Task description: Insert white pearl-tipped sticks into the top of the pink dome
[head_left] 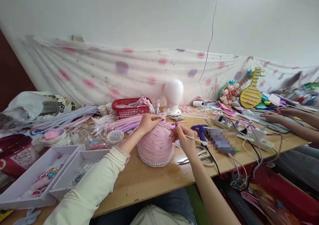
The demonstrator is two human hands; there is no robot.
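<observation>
White trays (42,177) of beads sit at the left of the table (139,188) — then the left hand (149,122), its grip pinched at the top of the pink dome (156,147) (pearl-edged), perhaps on a small piece. The right hand's (183,138) closed grip holds a thin stick (191,138).

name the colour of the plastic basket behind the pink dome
The basket is red, best seen in the head view.
</observation>
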